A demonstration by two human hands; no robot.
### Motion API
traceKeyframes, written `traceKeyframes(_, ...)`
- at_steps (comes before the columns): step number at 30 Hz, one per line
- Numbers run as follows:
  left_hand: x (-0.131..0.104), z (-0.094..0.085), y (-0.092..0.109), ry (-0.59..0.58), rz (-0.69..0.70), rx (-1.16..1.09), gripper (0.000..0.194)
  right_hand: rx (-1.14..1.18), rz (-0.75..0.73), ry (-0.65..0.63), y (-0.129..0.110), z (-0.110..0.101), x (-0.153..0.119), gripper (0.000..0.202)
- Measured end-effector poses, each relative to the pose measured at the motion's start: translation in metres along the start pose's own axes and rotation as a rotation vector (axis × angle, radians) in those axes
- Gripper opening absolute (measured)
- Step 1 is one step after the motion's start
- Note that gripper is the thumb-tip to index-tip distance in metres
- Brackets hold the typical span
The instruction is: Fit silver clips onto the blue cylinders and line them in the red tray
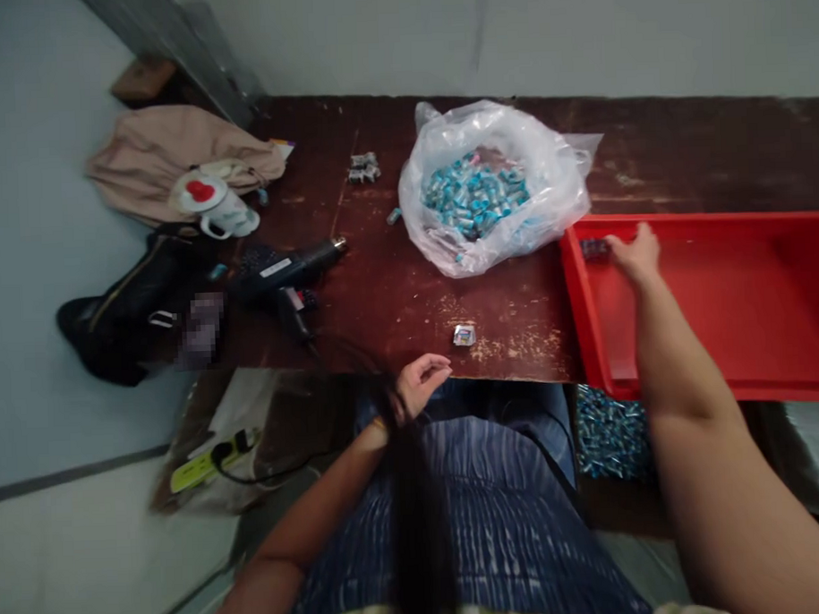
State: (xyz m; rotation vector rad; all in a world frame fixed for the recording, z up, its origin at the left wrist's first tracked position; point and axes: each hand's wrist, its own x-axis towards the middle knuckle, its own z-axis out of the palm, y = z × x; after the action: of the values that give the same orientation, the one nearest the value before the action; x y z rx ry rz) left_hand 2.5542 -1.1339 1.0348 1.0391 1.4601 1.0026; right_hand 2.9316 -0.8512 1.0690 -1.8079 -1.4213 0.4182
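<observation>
My right hand (640,256) reaches into the red tray (732,305) at its back left corner. One fingertip meets the end of a small dark pack (594,249) there, while the other fingers stand apart from it. My left hand (422,384) rests by the table's front edge, fingers loosely bent and nothing visible in it. Just beyond it on the tabletop lies a small silvery pack (463,336) with a coloured label. Behind, a clear plastic bag (427,239) stands wide at the top, full of small blue and silver cylindrical pieces (473,195).
Left on the table are a heat gun (293,266), a lidded mug (228,215), a black bag (133,299) and a beige cloth (175,145). Small grey pieces (363,168) lie behind. Below are a green power strip (200,471) and more blue pieces (614,434).
</observation>
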Motion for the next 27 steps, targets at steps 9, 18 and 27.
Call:
traceKeyframes(9,0.027,-0.006,-0.021,-0.065,0.016,0.122,0.021,0.415,-0.571,-0.573,-0.047,0.076,-0.198,0.021)
traceKeyframes(18,0.061,0.003,-0.017,-0.033,-0.014,0.117,0.007,0.041,-0.405,-0.508,-0.042,0.134,-0.220,0.041)
traceKeyframes(27,0.080,0.007,-0.024,0.230,0.377,0.435,0.021,0.089,-0.392,-0.505,-0.034,0.127,-0.214,0.033)
